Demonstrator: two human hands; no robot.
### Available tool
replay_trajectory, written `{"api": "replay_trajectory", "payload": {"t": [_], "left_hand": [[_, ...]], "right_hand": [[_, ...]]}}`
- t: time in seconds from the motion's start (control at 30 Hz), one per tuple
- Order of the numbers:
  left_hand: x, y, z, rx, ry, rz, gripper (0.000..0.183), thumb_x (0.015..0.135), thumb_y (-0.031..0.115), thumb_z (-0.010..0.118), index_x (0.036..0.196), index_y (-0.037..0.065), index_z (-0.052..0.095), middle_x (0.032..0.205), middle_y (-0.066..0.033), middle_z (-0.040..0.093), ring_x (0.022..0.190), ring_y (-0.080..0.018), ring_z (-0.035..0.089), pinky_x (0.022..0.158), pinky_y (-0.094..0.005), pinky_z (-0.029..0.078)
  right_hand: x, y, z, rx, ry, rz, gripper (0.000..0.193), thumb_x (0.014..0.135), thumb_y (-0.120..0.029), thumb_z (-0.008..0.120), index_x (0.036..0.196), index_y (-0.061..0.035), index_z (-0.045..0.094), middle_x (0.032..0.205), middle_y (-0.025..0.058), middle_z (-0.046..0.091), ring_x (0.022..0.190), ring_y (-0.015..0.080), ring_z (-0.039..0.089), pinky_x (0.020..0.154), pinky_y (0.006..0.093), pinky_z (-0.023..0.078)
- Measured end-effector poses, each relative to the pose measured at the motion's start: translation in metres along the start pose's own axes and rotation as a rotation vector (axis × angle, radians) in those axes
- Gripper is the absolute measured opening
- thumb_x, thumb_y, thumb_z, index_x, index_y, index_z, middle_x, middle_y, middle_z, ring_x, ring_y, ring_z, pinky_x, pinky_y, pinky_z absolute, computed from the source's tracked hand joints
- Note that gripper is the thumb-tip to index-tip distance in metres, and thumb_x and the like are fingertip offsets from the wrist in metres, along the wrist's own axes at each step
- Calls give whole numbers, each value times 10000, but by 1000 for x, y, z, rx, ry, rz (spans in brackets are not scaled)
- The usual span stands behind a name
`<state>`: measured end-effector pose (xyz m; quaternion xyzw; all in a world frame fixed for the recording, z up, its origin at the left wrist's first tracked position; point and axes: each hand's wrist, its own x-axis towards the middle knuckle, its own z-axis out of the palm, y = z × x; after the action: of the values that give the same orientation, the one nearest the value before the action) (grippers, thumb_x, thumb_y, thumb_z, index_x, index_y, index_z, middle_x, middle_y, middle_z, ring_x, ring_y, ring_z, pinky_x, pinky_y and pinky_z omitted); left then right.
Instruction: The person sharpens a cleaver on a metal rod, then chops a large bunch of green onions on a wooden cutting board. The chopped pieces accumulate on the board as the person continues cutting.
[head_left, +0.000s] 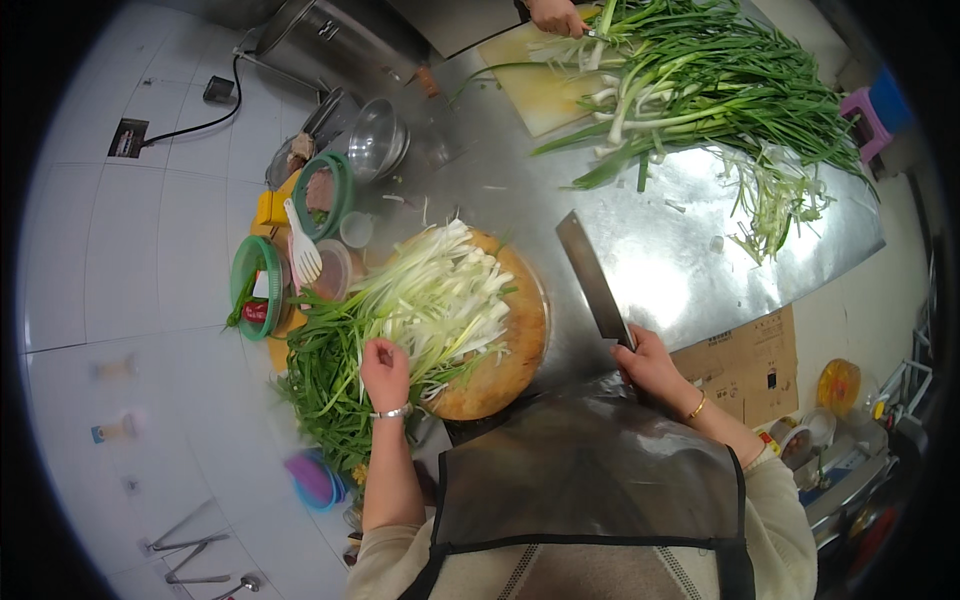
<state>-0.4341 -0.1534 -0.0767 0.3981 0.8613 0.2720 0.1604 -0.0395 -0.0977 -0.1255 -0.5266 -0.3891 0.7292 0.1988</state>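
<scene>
Scallion-like stalks point(440, 285) lie heaped across a round wooden chopping board point(522, 345) on the worktop point(530, 185), probably light, limp and slippery, best held mid-bundle. Left hand point(386, 375): fingers curled over the stalks, grip indeterminable. Right hand point(650, 363): fingers closed around the handle of a cleaver point(592, 275), likely stiff and heavy.

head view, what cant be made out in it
In the head view:
Handle of the cleaver: mostly hidden by the right hand's grip.
Left hand's grip: curled fingers hide whether it holds anything.
Left part of the chopping block: covered by green-and-white stalks.
Body beyond the co-worker's hand: cut off by the upper edge.
</scene>
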Motion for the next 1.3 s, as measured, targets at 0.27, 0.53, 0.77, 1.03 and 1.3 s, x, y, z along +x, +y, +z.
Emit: {"api": "replay_trajectory", "payload": {"t": [0.27, 0.53, 0.77, 1.03, 1.3], "left_hand": [[-27, 26, -14, 547, 2, 560, 459, 605, 4, 624, 1047, -35, 505, 1093, -233, 466, 981, -395, 463, 857, -449, 405], [28, 102, -95, -817, 583, 1320, 397, 863, 297, 563, 1147, 26, 501, 1173, -170, 465, 901, -236, 542, 729, -381, 516], [129, 138, -29, -862, 59, 765, 128, 909, 151, 527, 955, 52, 594, 896, -55, 589, 724, -144, 528, 641, -250, 436], [187, 67, 121, 271, -1016, 715, 631, 847, 464, 556, 1226, -32, 465, 1269, -285, 459, 1187, -406, 432, 990, -454, 359], [122, 50, 100, 581, -795, 1043, 756, 849, 431, 576, 1336, -82, 309, 1340, -275, 385, 1243, -398, 380, 1025, -448, 341]], "right_hand": [[16, -8, 51, -55, -126, -12, 151, 865, -149, 575, 876, -16, 506, 547, 5, 478, 442, 100, 492, 421, 269, 406], [15, 3, 98, -140, 36, -9, 148, 858, -131, 543, 912, 4, 518, 553, 27, 504, 473, 115, 532, 459, 287, 438], [14, -8, 121, -497, 197, -85, 182, 800, -115, 562, 894, 42, 559, 622, 142, 604, 550, 227, 616, 553, 368, 494], [13, -10, 130, -561, 279, -112, 253, 751, -132, 604, 918, 57, 594, 789, 265, 618, 802, 401, 612, 732, 436, 478], [8, -14, 137, -424, 332, -75, 206, 764, -105, 583, 899, 50, 574, 693, 252, 584, 714, 403, 591, 683, 453, 465]]}}
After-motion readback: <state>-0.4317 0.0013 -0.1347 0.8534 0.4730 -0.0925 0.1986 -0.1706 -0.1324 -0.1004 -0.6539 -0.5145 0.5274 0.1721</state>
